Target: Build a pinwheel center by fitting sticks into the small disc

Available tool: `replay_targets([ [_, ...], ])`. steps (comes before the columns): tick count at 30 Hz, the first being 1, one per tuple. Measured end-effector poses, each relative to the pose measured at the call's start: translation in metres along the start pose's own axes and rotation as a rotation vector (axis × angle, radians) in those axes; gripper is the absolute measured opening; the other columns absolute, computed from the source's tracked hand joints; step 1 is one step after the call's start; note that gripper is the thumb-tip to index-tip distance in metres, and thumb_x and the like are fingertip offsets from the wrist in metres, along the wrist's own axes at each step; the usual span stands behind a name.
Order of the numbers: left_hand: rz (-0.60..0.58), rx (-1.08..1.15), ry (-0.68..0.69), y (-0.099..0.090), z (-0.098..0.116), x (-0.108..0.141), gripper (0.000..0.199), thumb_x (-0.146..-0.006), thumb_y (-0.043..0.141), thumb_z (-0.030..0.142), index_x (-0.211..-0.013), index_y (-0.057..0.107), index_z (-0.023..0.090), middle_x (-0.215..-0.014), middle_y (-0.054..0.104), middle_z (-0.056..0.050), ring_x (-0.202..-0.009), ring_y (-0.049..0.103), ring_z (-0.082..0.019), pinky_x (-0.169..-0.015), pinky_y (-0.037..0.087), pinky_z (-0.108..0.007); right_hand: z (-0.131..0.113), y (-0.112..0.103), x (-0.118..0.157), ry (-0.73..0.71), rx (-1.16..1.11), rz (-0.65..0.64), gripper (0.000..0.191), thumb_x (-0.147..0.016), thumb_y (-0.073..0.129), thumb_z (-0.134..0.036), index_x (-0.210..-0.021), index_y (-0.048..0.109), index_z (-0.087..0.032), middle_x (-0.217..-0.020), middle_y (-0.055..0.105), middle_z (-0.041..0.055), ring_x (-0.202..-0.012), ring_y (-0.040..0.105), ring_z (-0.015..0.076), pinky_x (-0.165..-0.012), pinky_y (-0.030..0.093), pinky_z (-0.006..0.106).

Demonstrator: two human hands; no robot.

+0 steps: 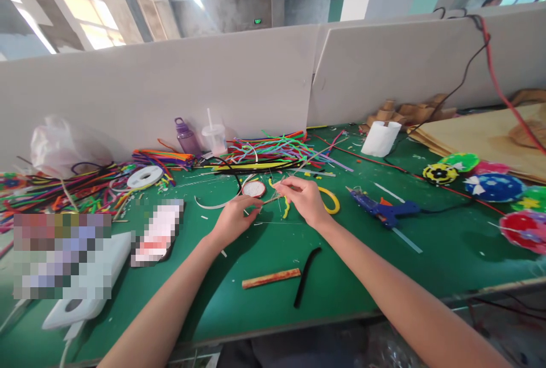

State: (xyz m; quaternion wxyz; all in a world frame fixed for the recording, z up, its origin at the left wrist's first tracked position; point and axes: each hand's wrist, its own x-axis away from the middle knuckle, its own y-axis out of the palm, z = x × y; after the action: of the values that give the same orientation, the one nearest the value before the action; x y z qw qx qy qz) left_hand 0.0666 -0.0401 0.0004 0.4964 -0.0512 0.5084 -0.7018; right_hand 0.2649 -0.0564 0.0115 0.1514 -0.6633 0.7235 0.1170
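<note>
You get glare from overexposed windows [83, 7] far beyond your left hand [236, 217]; forearm [170, 294] shadow on tabletop [264, 248] nearer you; mosaic patches left of it; edges stretched.

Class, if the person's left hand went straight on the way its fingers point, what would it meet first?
Beyond the thin strand at its fingertips, the left hand would probably meet the yellow fuzzy piece first, with the right hand close by; depth is unclear, so it might pass over that piece.

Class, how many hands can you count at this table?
2: the left hand, left of the picture's centre, and the right hand, beside the yellow ring. Others could be hidden.
</note>
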Motion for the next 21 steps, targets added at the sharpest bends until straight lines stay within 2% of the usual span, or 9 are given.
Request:
replay_targets([
  [2, 0.048, 0.053, -0.069, 0.000, 0.005, -0.001, 0.021, -0.083, 0.055, 0.027, -0.097, 0.069, 0.019, -0.098, 0.072, -0.005, -0.093, 0.065, -0.019, -0.087, 0.047, -0.031, 0.001, 0.001, 0.001, 0.003, -0.013, -0.027, 0.029, -0.073, 0.065, -0.043, -0.075, 0.068, -0.014, -0.069, 0.063, 0.0036, -0.054, 0.050, 0.0113, -0.049, 0.039, 0.023],
  [5, 0.030, 0.196, -0.173, -0.001, 0.012, -0.003, 0.028, -0.082, 0.057, 0.037, -0.100, 0.070, 0.019, -0.098, 0.073, -0.004, -0.090, 0.067, -0.020, -0.082, 0.049, -0.029, 0.002, 0.004, 0.003, -0.024, -0.019, -0.084, 0.027, -0.073, 0.065, -0.042, -0.070, 0.067, -0.015, -0.070, 0.062, 0.0028, -0.053, 0.048, 0.0104, -0.049, 0.037, 0.023],
  [11, -0.051, 0.361, -0.225, 0.000, 0.016, -0.003, 0.023, -0.078, 0.062, 0.037, -0.075, 0.073, 0.017, -0.081, 0.074, -0.003, -0.078, 0.066, -0.019, -0.073, 0.048, -0.027, 0.003, 0.009, 0.004, -0.059, 0.048, -0.156, 0.022, -0.077, 0.063, -0.037, -0.077, 0.069, -0.016, -0.081, 0.067, 0.0043, -0.066, 0.057, 0.0141, -0.058, 0.044, 0.025],
  [13, -0.020, 0.429, -0.257, 0.000, 0.015, -0.003, 0.022, -0.077, 0.062, 0.036, -0.074, 0.071, 0.016, -0.075, 0.073, -0.003, -0.073, 0.066, -0.018, -0.069, 0.048, -0.026, 0.003, 0.005, 0.004, -0.111, 0.224, -0.162, 0.020, -0.079, 0.063, -0.034, -0.085, 0.070, -0.016, -0.082, 0.067, 0.0052, -0.071, 0.059, 0.0158, -0.064, 0.046, 0.027],
  [15, 0.051, 0.516, -0.296, -0.001, 0.013, -0.003, 0.022, -0.076, 0.064, 0.036, -0.075, 0.070, 0.015, -0.070, 0.072, -0.003, -0.069, 0.065, -0.017, -0.068, 0.049, -0.027, 0.003, -0.002, 0.005, -0.211, 0.511, -0.217, 0.018, -0.078, 0.065, -0.030, -0.088, 0.071, -0.016, -0.081, 0.067, 0.0061, -0.077, 0.058, 0.0182, -0.069, 0.046, 0.029],
  [17, 0.137, 0.598, -0.334, -0.001, 0.010, -0.004, 0.022, -0.074, 0.067, 0.036, -0.076, 0.068, 0.015, -0.068, 0.071, -0.003, -0.068, 0.066, -0.017, -0.071, 0.050, -0.028, 0.003, -0.008, 0.007, -0.314, 0.788, -0.355, 0.011, -0.078, 0.065, -0.025, -0.080, 0.072, -0.016, -0.080, 0.067, 0.0071, -0.087, 0.057, 0.0212, -0.074, 0.045, 0.031],
  [21, 0.280, 0.761, -0.426, -0.002, 0.005, -0.005, 0.028, -0.067, 0.073, 0.037, -0.080, 0.066, 0.014, -0.072, 0.071, -0.004, -0.072, 0.068, -0.019, -0.073, 0.051, -0.031, 0.003, -0.009, 0.014, -0.464, 1.055, -0.580, 0.013, -0.081, 0.060, -0.016, -0.074, 0.070, -0.014, -0.078, 0.066, 0.0077, -0.088, 0.055, 0.0212, -0.078, 0.043, 0.032],
])
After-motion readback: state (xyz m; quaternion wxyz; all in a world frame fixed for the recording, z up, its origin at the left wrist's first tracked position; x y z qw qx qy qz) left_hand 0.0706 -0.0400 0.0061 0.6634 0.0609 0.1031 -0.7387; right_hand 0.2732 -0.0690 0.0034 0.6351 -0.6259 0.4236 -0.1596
